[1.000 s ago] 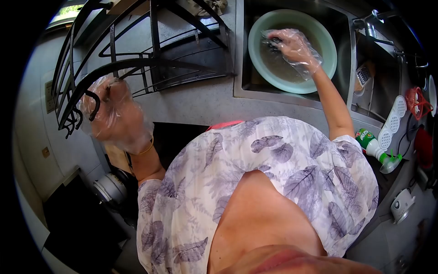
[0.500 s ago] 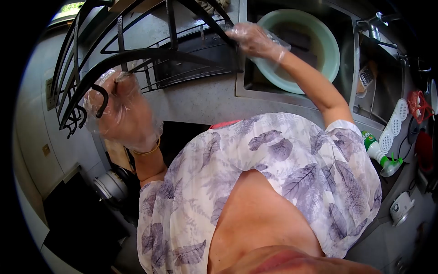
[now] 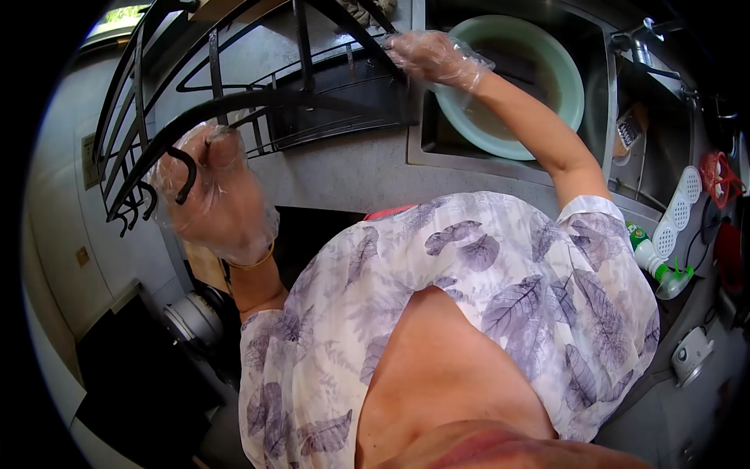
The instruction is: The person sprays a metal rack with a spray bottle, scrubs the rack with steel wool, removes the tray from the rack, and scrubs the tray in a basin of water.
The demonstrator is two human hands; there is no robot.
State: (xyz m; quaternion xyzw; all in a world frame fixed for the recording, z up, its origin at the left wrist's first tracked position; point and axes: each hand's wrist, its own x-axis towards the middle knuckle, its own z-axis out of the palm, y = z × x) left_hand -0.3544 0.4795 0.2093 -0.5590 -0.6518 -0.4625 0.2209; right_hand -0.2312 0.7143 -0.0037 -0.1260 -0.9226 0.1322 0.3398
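1. The black rack (image 3: pixel 262 97) leans over the left of the counter (image 3: pixel 344 168), near its front edge.
2. Gloved left hand (image 3: pixel 219 191) grips its lower bars.
3. Gloved right hand (image 3: pixel 432 59), fingers bent, meets another bar beside the sink (image 3: pixel 469 166); its grip is unclear.

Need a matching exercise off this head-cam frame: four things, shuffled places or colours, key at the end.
1. left hand
2. right hand
3. basin
4. bottle

A. sits in the sink
B. white and bright green
C. by the hooks of the black rack
D. at the rack's end nearest the sink

Pairs: 1-C; 2-D; 3-A; 4-B
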